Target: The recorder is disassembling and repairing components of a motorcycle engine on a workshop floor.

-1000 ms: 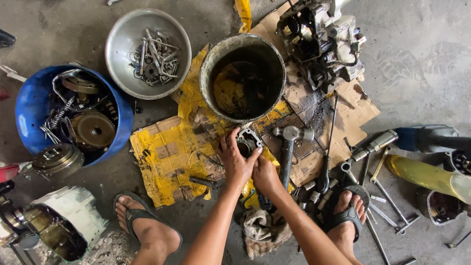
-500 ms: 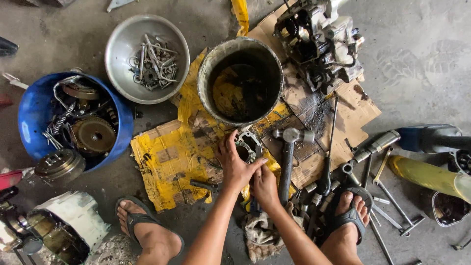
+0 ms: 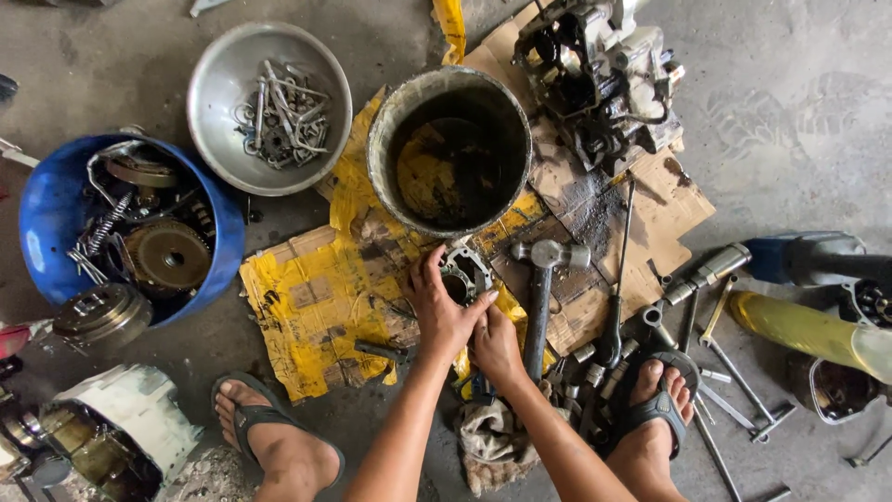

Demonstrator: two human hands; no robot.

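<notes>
A: Where is the metal part, and which hand has it?

B: The small round metal housing (image 3: 462,271) lies on the yellow cardboard (image 3: 311,297) spread over the floor (image 3: 790,112), just at the six o'clock edge of the dirty bucket (image 3: 450,149). The left hand (image 3: 440,311) is on it: thumb up along its nine o'clock side, fingers curled round its lower rim. So that grip is closed on the housing. The right hand (image 3: 495,342) sits just below and beside the left, toward five o'clock from the part; its fingers are bent, but I cannot tell whether they clasp anything, since the left hand covers them.

A: Which way does the part lie from the hands?

B: At about twelve to one o'clock from the left palm, touching it. From the right hand it is toward eleven o'clock, near but apart. The left is plainly the nearer. The housing is roughly ring-shaped, its open bore facing up at the camera, so it has no real long axis.

A: And round about?

B: A hammer (image 3: 541,297) lies just at three o'clock of the housing, head toward the bucket, handle running down to six. Farther toward nine o'clock stands a blue tub (image 3: 46,232) of gears; toward eleven, a steel bowl (image 3: 223,84) of bolts. An engine block (image 3: 599,79) rests toward one o'clock.
</notes>
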